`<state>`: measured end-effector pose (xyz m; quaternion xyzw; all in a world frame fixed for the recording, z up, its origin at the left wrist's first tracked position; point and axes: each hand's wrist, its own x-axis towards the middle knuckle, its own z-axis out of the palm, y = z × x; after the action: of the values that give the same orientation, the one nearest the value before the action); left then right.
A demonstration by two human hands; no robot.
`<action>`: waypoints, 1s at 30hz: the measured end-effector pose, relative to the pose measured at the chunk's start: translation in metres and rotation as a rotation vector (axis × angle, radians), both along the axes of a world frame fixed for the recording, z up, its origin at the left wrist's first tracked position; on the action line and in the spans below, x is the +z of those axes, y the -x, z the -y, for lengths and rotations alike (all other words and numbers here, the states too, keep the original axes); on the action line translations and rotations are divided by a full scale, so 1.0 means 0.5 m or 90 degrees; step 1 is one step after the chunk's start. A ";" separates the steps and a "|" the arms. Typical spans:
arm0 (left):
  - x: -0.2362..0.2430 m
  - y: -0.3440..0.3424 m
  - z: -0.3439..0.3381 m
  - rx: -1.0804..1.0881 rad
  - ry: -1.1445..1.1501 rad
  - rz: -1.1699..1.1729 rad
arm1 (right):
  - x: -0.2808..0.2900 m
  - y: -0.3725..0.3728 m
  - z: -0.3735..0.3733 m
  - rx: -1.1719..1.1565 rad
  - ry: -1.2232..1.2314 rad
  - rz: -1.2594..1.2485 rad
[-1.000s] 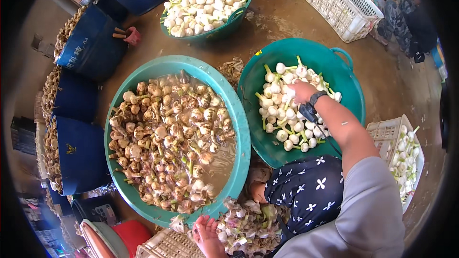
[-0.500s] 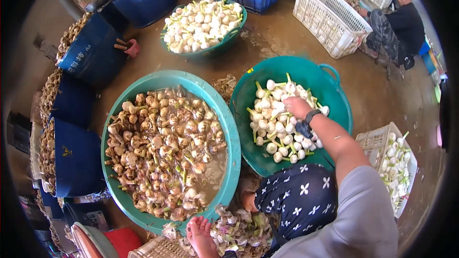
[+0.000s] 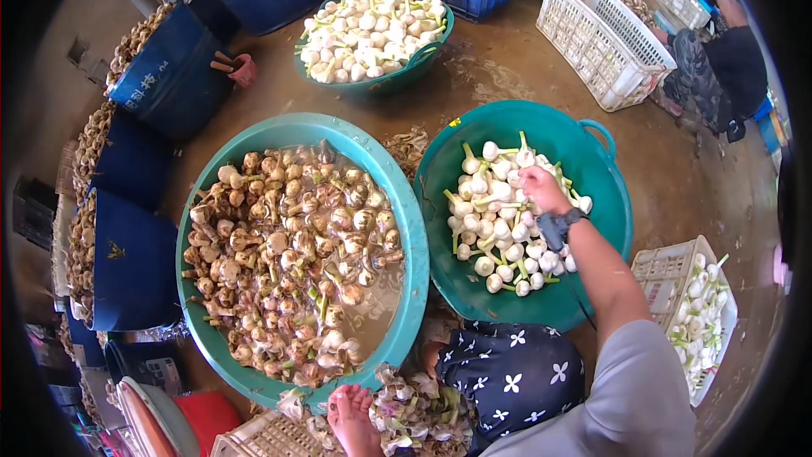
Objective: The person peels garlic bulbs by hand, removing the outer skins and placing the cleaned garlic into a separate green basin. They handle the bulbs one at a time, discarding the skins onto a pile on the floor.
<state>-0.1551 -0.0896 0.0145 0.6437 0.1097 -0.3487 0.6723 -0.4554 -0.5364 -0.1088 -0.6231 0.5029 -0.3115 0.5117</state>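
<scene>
A basin (image 3: 414,228) holding garlic (image 3: 279,241) sits left of a tub (image 3: 605,182) also holding garlic.

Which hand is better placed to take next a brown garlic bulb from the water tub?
Probably the left hand: it is by the near rim of the water tub, close to brown garlic bulbs. The right hand is over white garlic bulbs in the green basin.

Right arm (image 3: 611,283) outstretched, right hand (image 3: 543,189) angled forward-left with its grip unclear — left hand (image 3: 352,415) low near the bottom edge, palm up, fingers loosely curled.
</scene>
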 end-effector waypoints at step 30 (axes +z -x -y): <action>-0.020 -0.086 -0.148 0.166 -0.100 -0.002 | 0.031 -0.683 -0.706 0.583 -0.530 0.066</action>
<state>-0.1120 -0.0154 0.0046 0.6741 0.2203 -0.2499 0.6592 -0.1142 -0.1835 -0.0932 -0.5077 0.2383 0.1318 0.8174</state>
